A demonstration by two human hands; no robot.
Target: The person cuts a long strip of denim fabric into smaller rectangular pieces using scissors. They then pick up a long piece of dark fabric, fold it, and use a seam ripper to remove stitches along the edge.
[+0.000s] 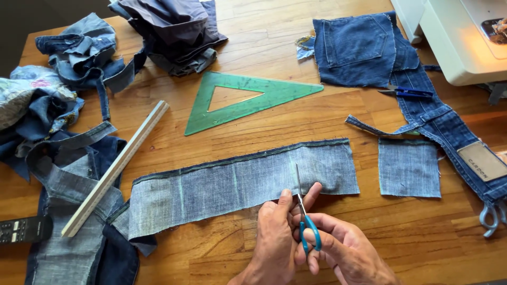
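Observation:
A long strip of grey-blue denim (232,184) lies across the wooden table (317,116), wrong side up, with faint chalk lines across it. My right hand (348,250) grips blue-handled scissors (305,221), whose blades point away from me over the strip near its right part. My left hand (274,243) presses the strip's near edge just left of the blades, thumb and fingers pinching the cloth. A cut square of the same denim (409,168) lies apart to the right.
A green plastic triangle (248,97) and a pale wooden ruler (113,169) lie beyond the strip. Denim scraps pile up at the left (63,105). A pocket piece (359,50), a waistband (449,132), small blue snips (409,93) and a white sewing machine (459,42) sit at right.

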